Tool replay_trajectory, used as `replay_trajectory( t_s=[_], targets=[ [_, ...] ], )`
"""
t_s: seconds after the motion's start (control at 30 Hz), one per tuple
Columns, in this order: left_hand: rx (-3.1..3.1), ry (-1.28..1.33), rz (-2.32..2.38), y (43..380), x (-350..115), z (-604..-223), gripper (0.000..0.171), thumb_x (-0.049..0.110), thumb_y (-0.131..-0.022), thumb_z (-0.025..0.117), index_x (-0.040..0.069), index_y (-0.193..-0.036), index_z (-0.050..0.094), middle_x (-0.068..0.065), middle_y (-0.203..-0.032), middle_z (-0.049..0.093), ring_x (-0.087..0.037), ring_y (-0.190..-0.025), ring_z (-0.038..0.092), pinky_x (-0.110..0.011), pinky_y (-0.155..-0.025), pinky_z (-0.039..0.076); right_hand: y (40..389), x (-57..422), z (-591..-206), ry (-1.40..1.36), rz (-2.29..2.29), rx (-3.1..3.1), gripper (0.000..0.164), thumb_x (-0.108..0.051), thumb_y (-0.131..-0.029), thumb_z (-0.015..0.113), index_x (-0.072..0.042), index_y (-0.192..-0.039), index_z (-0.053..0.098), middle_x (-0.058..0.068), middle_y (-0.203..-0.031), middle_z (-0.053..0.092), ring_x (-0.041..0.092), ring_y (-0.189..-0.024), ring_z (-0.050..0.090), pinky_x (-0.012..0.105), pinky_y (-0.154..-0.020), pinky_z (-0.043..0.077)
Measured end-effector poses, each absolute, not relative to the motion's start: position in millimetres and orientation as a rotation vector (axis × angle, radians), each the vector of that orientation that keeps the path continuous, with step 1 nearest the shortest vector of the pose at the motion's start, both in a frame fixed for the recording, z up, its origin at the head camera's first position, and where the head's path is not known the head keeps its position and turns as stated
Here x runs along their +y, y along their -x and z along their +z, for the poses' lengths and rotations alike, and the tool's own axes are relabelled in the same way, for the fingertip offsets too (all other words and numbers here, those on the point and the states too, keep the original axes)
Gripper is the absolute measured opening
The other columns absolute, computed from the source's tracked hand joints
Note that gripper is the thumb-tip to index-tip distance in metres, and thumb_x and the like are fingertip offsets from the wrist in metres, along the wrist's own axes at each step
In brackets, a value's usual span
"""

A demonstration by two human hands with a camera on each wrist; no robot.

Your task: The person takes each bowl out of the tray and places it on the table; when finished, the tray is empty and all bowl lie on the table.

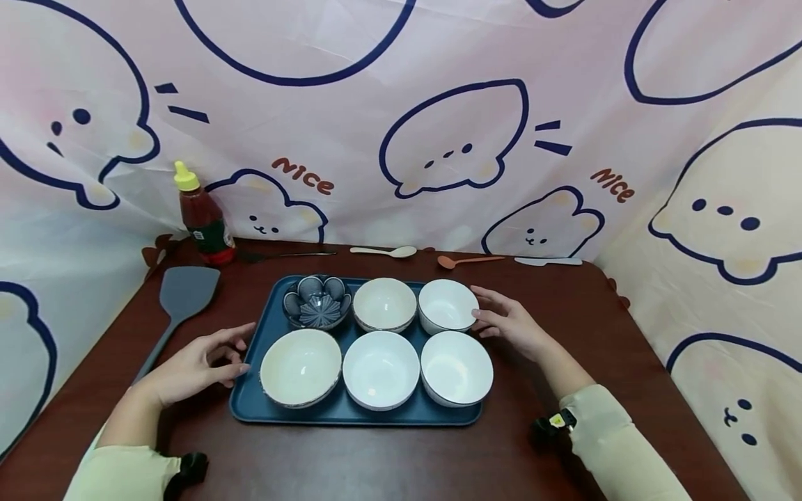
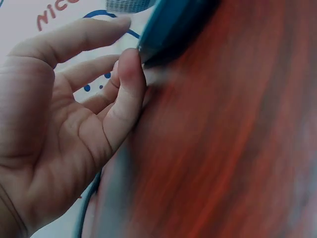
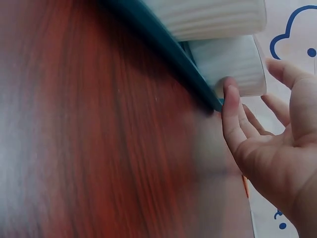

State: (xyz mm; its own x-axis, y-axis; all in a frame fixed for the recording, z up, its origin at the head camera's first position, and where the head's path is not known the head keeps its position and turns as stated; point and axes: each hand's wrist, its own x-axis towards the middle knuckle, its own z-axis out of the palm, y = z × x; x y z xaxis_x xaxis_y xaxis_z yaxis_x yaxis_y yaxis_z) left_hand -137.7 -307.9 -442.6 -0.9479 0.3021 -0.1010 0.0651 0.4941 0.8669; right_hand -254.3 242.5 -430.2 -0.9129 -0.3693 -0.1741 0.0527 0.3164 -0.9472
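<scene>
A blue tray (image 1: 413, 416) lies on the table and carries several bowls in two rows. My left hand (image 1: 199, 363) is at the tray's left edge, its fingers loosely bent; in the left wrist view a fingertip (image 2: 131, 67) meets the rim. At the back right corner stands a white bowl (image 1: 447, 306), with my right hand (image 1: 510, 321) beside it. In the right wrist view, one fingertip (image 3: 229, 84) overlaps this bowl's ribbed side. Nearer me sits another white bowl (image 1: 457, 369). A dark blue flower-shaped bowl (image 1: 319, 309) occupies the tray's back left.
Left of the tray lies a grey spatula (image 1: 186, 291), and behind it stands a red sauce bottle (image 1: 207, 223) with a yellow cap. Along the back edge lie a cream spoon (image 1: 395, 252), an orange spoon (image 1: 460, 261) and a white knife (image 1: 548, 261). Printed cloth hangs behind.
</scene>
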Motion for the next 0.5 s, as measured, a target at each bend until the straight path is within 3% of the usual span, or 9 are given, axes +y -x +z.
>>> replay_trajectory(
  t_s=[0.33,0.5],
  targets=[
    [2.418,-0.349,1.479,141.8,-308.8,-446.1,0.064,0.012,-0.094,0.068,-0.002,-0.149,0.039,-0.018,-0.106,0.051,-0.010,-0.085,0.060,-0.030,-0.066,0.057,256.3,239.6,-437.8,0.286,-1.710,2.112,0.065,-0.026,-0.100,0.063,-0.026,-0.157,0.032,0.018,-0.149,0.040,0.019,-0.091,0.071,0.031,-0.079,0.058],
    [2.434,-0.321,1.438,141.4,-309.9,-445.9,0.067,0.016,-0.092,0.071,0.001,-0.149,0.040,-0.015,-0.104,0.053,-0.011,-0.086,0.058,-0.028,-0.067,0.055,252.2,231.6,-439.4,0.224,-1.776,2.052,0.065,-0.019,-0.101,0.059,-0.025,-0.158,0.028,0.021,-0.147,0.039,0.018,-0.086,0.070,0.030,-0.080,0.058]
  ],
)
